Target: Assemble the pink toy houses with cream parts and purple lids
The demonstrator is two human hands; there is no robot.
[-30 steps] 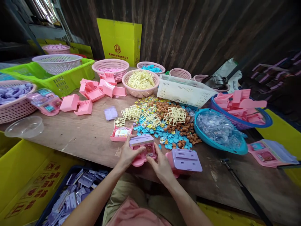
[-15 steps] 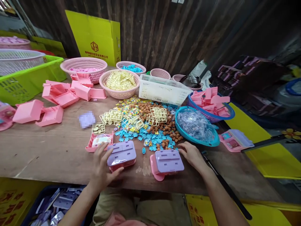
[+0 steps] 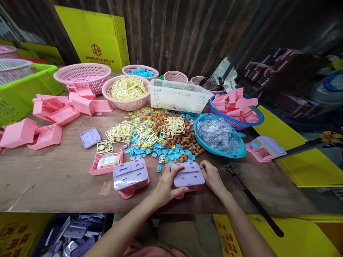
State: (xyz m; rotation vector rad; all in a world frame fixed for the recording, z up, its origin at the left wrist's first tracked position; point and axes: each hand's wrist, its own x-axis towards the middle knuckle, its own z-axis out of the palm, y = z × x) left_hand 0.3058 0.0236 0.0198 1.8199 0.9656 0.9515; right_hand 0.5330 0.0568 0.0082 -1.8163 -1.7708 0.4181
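Observation:
My left hand (image 3: 166, 185) grips a pink toy box with a purple lid (image 3: 189, 175), its fingers on the lid and its thumb along the near side. At the box's right edge, my right hand (image 3: 213, 178) is closed in a pinch on a small blue piece (image 3: 201, 167), mostly hidden by the fingers. A second purple-lidded pink box (image 3: 130, 175) stands to the left, untouched. Between and behind the two boxes lies a small blue oval piece (image 3: 159, 168). An open pink box with a printed card inside (image 3: 107, 162) sits behind the left one.
Loose blue, brown and yellow pieces (image 3: 163, 151) are heaped behind the boxes, with cream part frames (image 3: 120, 132) among them. A turquoise basket of clear bags (image 3: 218, 137) stands right. Pink shells (image 3: 64, 114) lie left. A black rod (image 3: 257, 207) rests near the right edge.
My left hand has left the left box and moved right to grip the other one. My right hand has closed in at that box's right edge. The view has shifted slightly.

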